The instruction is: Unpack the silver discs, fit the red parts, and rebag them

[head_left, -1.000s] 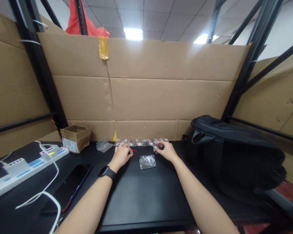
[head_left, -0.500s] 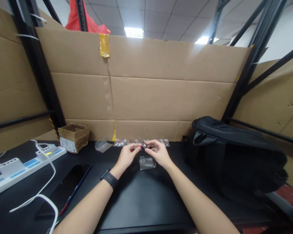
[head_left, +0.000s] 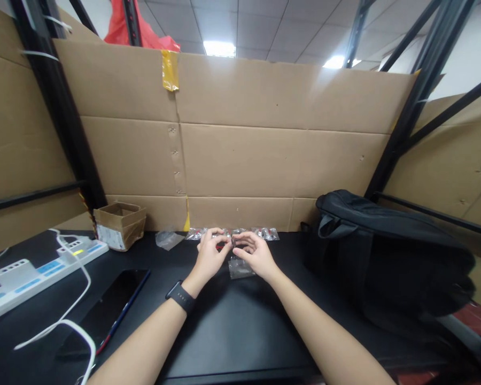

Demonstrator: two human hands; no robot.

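My left hand (head_left: 211, 254) and my right hand (head_left: 258, 256) meet at their fingertips above the black table. Pinched between them is a small dark, shiny piece (head_left: 233, 242), mostly hidden by the fingers, so its kind is unclear. A bit of red (head_left: 219, 247) shows under the left fingers. Just below the right hand lies a small clear plastic bag (head_left: 241, 269). Behind both hands runs a row of clear packets (head_left: 266, 233) with red and silvery contents, partly covered by the fingers.
A crumpled clear bag (head_left: 169, 240) and an open cardboard box (head_left: 120, 224) stand at back left. Nearer are a white power strip (head_left: 44, 275), its cables and a dark phone-like slab (head_left: 114, 305). A black backpack (head_left: 388, 256) fills the right. Cardboard walls (head_left: 240, 160) enclose the table.
The fingers of both hands have drawn closer together around the small piece, which shows less now. The left fingers have lifted and curled. The camera has shifted slightly.
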